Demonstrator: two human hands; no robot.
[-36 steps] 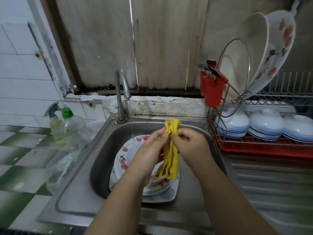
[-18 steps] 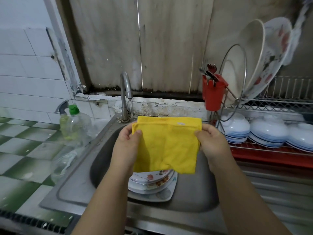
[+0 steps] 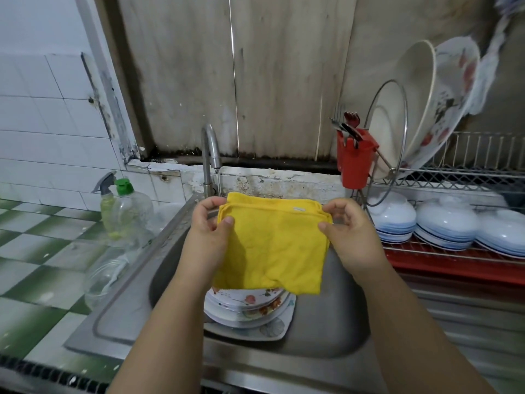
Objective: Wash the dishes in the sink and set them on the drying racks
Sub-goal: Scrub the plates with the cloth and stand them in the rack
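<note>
Steel sink point(image 3: 119, 322) (stained wall behind) | plates point(image 3: 250, 308) inside — hands point(image 3: 208, 237) point(image 3: 350, 237) pinch yellow cloth point(image 3: 272, 245)

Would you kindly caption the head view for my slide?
Both hands, left and right, hold a yellow cloth over stacked plates in the sink.

2 bare forearms, entering from below sink point(image 3: 326, 345). No sleeves in view up to frame edge. Left hand point(image 3: 206, 237) and right hand point(image 3: 350, 237) above sink: ungloved. Short, unpainted thumbnails.
</note>
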